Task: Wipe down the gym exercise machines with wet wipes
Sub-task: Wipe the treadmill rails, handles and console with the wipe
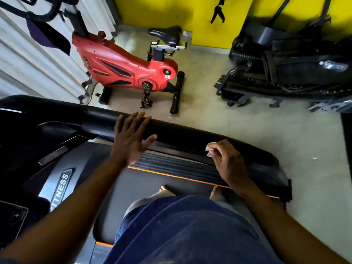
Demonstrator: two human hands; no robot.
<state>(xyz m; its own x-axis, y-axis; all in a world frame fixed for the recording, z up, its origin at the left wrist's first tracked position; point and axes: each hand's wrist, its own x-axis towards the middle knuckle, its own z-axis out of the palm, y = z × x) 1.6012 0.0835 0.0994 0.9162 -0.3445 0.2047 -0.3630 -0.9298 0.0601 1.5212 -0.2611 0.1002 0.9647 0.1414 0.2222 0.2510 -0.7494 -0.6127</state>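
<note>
A: What's being done with the 2 hands?

B: The left hand (131, 138) is being laid flat, fingers straight, on the treadmill's black side rail (190, 136). A wet wipe (209, 147) is being pinched in the right hand (227, 161), against that rail.

A: Red exercise bike (123, 71)?

B: Being left alone beyond it.

Open floor (219, 121) beyond the black handrail (190, 136), between red bike (125, 71) and black machine (285, 69).

Premises: a small indoor gym. A black treadmill (190, 138) occupies the foreground; a red exercise bike (122, 67) stands at 12 o'clock and a black machine (285, 73) at 2 o'clock, on pale tiled floor (205, 103) against a yellow wall (171, 12).
</note>
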